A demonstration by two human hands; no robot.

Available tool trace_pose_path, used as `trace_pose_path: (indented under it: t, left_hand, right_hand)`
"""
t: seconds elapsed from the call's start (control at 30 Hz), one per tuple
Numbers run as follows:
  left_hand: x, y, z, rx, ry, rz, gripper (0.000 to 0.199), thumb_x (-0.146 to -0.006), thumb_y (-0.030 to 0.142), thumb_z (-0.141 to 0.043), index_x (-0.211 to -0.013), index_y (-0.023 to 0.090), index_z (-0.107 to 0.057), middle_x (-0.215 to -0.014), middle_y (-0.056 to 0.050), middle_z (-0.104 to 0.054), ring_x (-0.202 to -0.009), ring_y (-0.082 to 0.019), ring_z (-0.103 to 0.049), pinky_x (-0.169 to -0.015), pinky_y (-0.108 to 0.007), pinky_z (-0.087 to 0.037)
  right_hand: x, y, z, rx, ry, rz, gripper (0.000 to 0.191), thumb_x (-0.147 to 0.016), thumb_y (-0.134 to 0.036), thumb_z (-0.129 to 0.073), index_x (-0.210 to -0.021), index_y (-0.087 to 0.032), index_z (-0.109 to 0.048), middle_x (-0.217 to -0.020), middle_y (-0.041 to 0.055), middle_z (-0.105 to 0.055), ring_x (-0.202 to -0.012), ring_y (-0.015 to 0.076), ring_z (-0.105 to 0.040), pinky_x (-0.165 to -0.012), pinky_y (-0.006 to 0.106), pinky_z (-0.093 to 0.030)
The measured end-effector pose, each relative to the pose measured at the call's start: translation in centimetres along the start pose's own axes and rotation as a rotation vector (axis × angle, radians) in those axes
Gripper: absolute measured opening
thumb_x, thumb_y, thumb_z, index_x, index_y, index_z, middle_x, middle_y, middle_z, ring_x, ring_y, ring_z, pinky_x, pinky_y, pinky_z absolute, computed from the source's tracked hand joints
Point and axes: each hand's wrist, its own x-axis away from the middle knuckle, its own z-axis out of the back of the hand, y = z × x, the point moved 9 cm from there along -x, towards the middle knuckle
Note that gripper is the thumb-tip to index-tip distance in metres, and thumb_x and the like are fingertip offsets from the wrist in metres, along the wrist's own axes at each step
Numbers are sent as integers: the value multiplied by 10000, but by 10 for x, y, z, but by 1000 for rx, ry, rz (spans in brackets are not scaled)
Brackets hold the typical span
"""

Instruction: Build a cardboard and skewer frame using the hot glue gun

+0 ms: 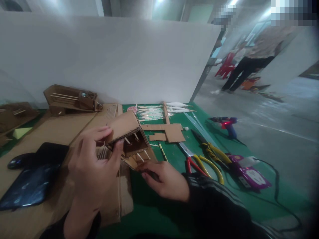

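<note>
In the middle of the head view, a small cardboard box [126, 125] is held tilted, its hollow side turned toward me. Several short white sticks [141, 156] poke out inside it and on its lower flap. My left hand [91, 162] grips the box from the left, thumb at the open edge and fingers on the upper face. At the flap's lower corner, my right hand [165, 179] has its fingers closed; the thumb and fingertips pinch the cardboard there. Just past the box lie flat cardboard pieces [174, 133] and a striped pencil-like stick [162, 152].
Right of the box are scissors [188, 153], pliers [216, 154], a purple power strip [249, 174] with a cable, and a glue gun [225, 124]. A cardboard model [72, 98] stands back left, near a black pouch [27, 186]. A white panel [107, 59] rises behind. A person [259, 56] stands beyond.
</note>
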Motion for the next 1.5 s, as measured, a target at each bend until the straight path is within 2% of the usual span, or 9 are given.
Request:
trace_pose_path:
  t: [0.3,0.53,0.6,0.73,0.83,0.97,1.07,1.27,1.5]
  left_hand:
    - [0,0,1,4,8,12,230,-838,259,-732,-1034,185,-636,-1046,-111,-705,-975,-270,-676,-847,-418,-564]
    - [0,1,1,-5,8,6,225,-836,260,-731,-1024,186,-633,-1038,-107,-705,-982,-270,-677,-843,-413,-568]
    - [0,0,1,-3,11,11,231,-830,252,-735,-1028,188,-634,-1041,-105,-705,-974,-266,-678,-841,-409,-569]
    - [1,0,0,0,14,1,245,-821,240,-742,-1035,191,-633,-1050,-103,-707,-986,-271,-678,-874,-431,-563]
    - [2,0,0,5,6,-5,250,-820,231,-744,-1039,192,-630,-1062,-106,-707,-1001,-274,-675,-868,-430,-564]
    - [2,4,0,15,2,-17,253,-826,227,-739,-1046,195,-621,-1065,-106,-701,-1013,-273,-671,-877,-426,-562]
    - [2,7,0,21,8,-33,246,-824,230,-740,-1039,212,-622,-1055,-90,-701,-1017,-273,-674,-892,-433,-560]
    - [2,6,0,39,8,-33,248,-824,227,-739,-1041,221,-619,-1064,-92,-698,-1035,-277,-670,-918,-449,-552]
    - [2,7,0,28,1,-45,247,-836,226,-728,-1053,235,-610,-1058,-90,-691,-1028,-277,-666,-901,-449,-557]
  right_hand:
    - [2,6,18,55,118,-63,179,-933,-254,-488,-897,-166,-640,-624,-9,-577,-527,120,-510,-536,219,-365]
    - [3,1,29,63,174,-35,140,-916,-227,-488,-847,-176,-600,-675,-2,-602,-557,117,-517,-553,219,-374]
    - [3,1,27,91,166,-13,119,-892,-202,-514,-907,-177,-630,-765,15,-667,-609,121,-574,-580,216,-400]
    - [2,3,11,283,91,45,279,-929,-199,-512,-1168,-231,-651,-992,19,-755,-763,140,-693,-649,218,-432]
    - [-1,7,-3,483,28,28,382,-971,-221,-473,-1334,-278,-580,-1028,3,-765,-779,155,-720,-604,236,-412]
    - [-5,11,-13,675,-13,-30,450,-969,-211,-480,-1416,-246,-501,-1030,30,-767,-782,175,-728,-554,258,-386]
    - [-6,12,-16,713,-21,-59,402,-978,-193,-488,-1379,-216,-514,-1047,42,-761,-824,173,-731,-553,262,-383]
    - [-7,19,-18,714,-39,-150,158,-972,-123,-480,-1012,-187,-619,-962,31,-753,-765,170,-718,-530,286,-306]
    - [-5,25,-10,699,2,-208,152,-878,-85,-523,-996,-170,-569,-840,52,-747,-685,193,-689,-518,315,-192]
